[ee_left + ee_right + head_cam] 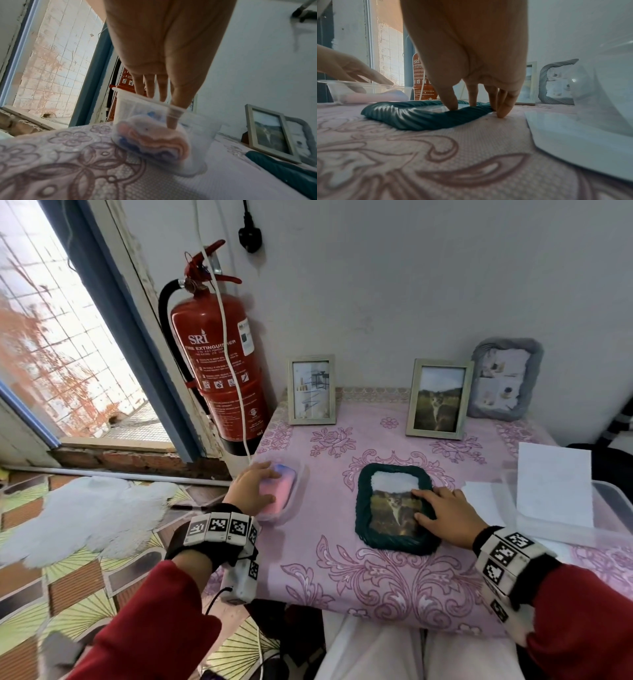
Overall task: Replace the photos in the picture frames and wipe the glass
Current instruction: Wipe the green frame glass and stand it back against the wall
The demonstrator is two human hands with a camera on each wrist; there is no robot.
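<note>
A dark green ribbed picture frame (363,510) lies flat on the pink patterned tablecloth (376,573), with a cat photo (392,511) filling its lower part and a white area above it. My right hand (430,505) presses down on the frame's right side, thumb and fingers on the glass and rim (412,117), holding nothing. To the left, a pink and blue cloth (279,491) sits in a small clear container (126,106). My left hand (263,486) reaches over it with straight fingers. One finger (173,119) touches the cloth (150,139).
Standing against the back wall are two pale wooden frames (311,389) (438,398) and a grey ribbed frame (505,383). A red fire extinguisher (219,364) hangs left of the table. White sheets and a clear plastic box (555,494) sit at the right edge.
</note>
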